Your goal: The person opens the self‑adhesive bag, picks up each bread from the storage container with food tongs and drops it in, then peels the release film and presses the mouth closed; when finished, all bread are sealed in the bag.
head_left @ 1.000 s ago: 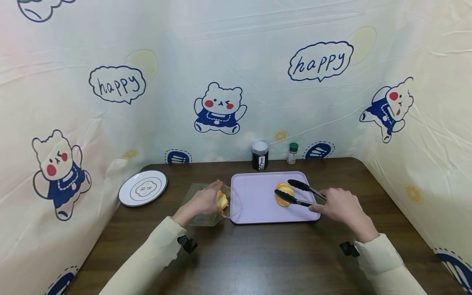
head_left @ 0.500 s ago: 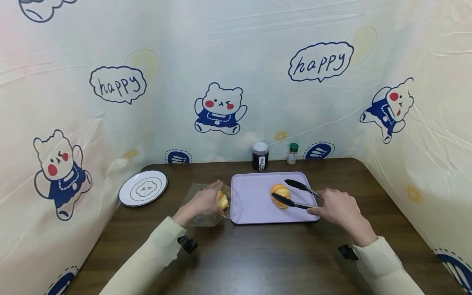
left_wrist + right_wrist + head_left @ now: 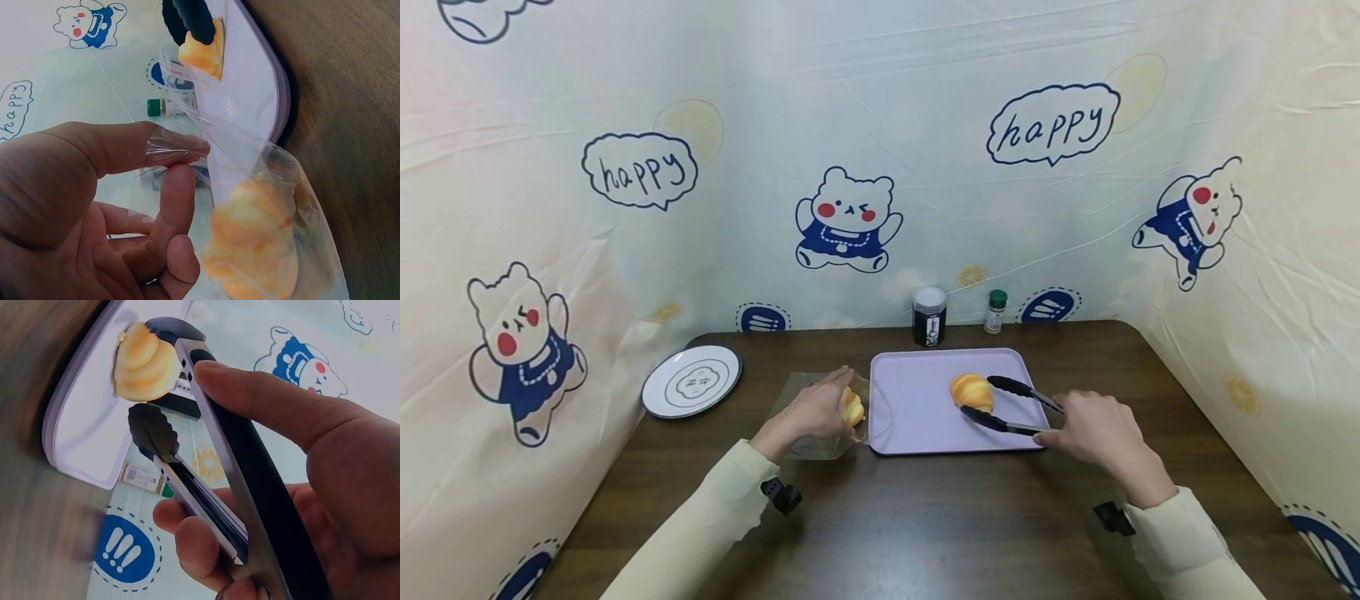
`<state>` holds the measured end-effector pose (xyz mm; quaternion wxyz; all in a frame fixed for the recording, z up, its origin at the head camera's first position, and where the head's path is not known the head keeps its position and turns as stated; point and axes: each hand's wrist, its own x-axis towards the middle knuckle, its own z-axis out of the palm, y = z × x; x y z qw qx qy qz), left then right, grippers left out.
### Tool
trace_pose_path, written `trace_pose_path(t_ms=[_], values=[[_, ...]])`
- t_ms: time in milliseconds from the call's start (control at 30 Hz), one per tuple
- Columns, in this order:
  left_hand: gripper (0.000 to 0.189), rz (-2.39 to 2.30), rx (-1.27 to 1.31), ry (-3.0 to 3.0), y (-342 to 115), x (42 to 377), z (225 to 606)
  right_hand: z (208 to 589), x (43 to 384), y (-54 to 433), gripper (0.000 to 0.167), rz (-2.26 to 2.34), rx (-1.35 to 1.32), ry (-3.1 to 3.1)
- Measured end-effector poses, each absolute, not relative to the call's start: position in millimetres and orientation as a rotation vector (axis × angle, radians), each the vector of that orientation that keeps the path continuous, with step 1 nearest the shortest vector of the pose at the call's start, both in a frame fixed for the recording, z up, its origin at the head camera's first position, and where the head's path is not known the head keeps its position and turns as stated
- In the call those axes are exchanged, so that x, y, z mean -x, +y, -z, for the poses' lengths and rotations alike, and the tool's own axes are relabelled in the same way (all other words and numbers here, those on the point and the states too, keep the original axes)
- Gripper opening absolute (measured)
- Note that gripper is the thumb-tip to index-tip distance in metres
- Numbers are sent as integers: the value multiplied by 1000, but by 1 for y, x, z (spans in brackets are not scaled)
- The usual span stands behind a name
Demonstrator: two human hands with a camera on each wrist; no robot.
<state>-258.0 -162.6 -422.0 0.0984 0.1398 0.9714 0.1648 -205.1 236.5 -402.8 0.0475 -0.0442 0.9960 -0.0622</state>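
My left hand (image 3: 812,410) pinches the edge of a clear plastic bag (image 3: 820,448) between thumb and forefinger. Inside the bag lies a yellow-and-golden bread roll (image 3: 253,244), partly covered by the hand in the head view. A striped bread roll (image 3: 971,389) rests on the lilac tray (image 3: 913,404). With my right hand (image 3: 1097,427) I grip metal tongs (image 3: 259,494) with black tips. Their arms stand apart, the tips at the roll's right side and front edge. In the right wrist view one tip overlaps the roll's edge.
A white plate (image 3: 658,396) lies at the table's back left. Behind the tray stand a dark jar with a pale lid (image 3: 929,318) and a small green-capped bottle (image 3: 995,313). The brown table (image 3: 917,525) reaches toward me, and a printed curtain (image 3: 737,208) surrounds it.
The roll on the tray has shifted slightly left. The tongs first moved left over it, then drew back right, their tips off its middle. My left hand has stayed still.
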Motion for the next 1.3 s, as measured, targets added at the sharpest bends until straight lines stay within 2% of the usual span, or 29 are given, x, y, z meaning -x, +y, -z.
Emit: trace_pose_path(t_ms=[300,700,933,1300], values=[[101,-519,-406,2872,-161,259,422,410,207,245,72,222,118,3059],[89,-515,-429,2861,-161,257,421,420,209,244,61,202,138,3086],[81,-526,-424,2840,-161,258,422,421,210,247,66,202,156,3103],[90,-505,-503,2872,-165,255,422,417,211,240,71,272,377,3201]])
